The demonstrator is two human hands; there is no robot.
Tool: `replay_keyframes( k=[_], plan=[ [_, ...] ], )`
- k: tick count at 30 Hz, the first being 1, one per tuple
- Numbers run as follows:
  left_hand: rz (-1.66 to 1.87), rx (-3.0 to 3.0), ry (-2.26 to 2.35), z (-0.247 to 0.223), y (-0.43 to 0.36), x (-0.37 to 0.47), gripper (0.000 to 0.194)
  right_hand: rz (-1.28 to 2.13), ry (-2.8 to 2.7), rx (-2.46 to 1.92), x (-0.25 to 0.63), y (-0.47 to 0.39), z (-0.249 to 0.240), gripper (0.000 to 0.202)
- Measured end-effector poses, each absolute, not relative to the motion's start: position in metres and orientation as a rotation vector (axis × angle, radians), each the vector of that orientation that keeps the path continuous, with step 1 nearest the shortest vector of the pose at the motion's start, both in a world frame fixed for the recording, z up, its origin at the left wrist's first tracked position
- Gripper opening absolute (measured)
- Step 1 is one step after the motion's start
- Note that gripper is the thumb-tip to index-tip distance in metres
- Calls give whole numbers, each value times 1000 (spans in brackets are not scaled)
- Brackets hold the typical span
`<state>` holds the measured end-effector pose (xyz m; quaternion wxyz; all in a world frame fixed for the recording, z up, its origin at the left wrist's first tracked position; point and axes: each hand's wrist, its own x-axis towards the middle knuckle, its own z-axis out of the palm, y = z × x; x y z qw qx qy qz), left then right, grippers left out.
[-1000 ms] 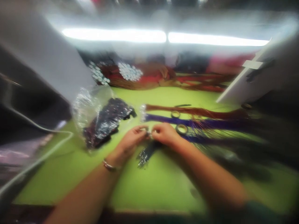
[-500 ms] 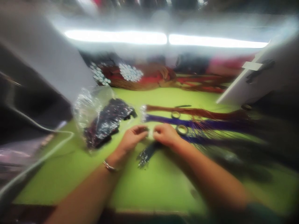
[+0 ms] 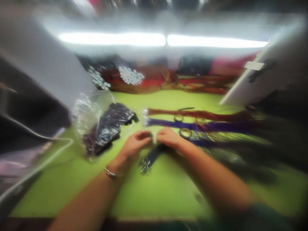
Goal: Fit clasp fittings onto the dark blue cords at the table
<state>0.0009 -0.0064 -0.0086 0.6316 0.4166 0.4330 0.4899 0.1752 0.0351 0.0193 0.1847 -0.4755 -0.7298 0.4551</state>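
Near the middle of the green table, my left hand [image 3: 138, 141] is closed in a pinch, with something small and pale at its fingertips that is too blurred to name. My right hand [image 3: 168, 137] is closed just beside it, fingertips a short gap away; what it grips is hidden. Beneath and between the hands lies a dark bundle of wires [image 3: 154, 154] with shiny metal ends. Behind my right hand are a purple wire bundle [image 3: 166, 123], a brown wire bundle [image 3: 166, 112] and two tape rolls, a larger one [image 3: 185, 133] and a smaller one [image 3: 178, 117].
A clear plastic bag [image 3: 83, 107] with dark parts [image 3: 113, 123] lies left on the green table [image 3: 154, 195]. More wire bundles [image 3: 144, 85] with white ends run along the back. Grey side panels stand left and right, and a white cable [image 3: 48, 160] crosses the left side.
The view has shifted slightly, moving the scene a little left. My hands have drawn slightly closer together, and the pale thing between them shows less.
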Motion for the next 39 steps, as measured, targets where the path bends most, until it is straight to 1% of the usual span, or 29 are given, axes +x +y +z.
replay_keyframes(
  k=[6,9,11,15,17,19,27,35,39],
  plan=[
    [1185,1204,1105,-11,-7,6,29,1505,-1923,-1406,176,33,32,16],
    [1221,1235,1119,-12,-7,8,27,1500,-1919,-1382,176,34,30,17],
    [1213,1141,1080,-14,-6,8,29,1343,-1949,-1336,176,35,24,14],
    [1189,969,1031,-14,-4,4,34,901,-2021,-1213,174,36,11,7],
    [1176,932,1020,-12,-4,3,36,774,-2078,-1164,173,34,9,9],
    [1163,907,1003,-9,-4,3,36,723,-2112,-1174,174,33,9,12],
    [1178,990,1017,-11,-3,1,34,909,-2064,-1278,174,36,12,12],
    [1204,1108,1056,-18,-1,3,30,972,-2050,-1312,169,32,8,14],
    [1171,1076,1031,-18,-2,6,30,1003,-2026,-1317,169,32,8,15]
  ],
)
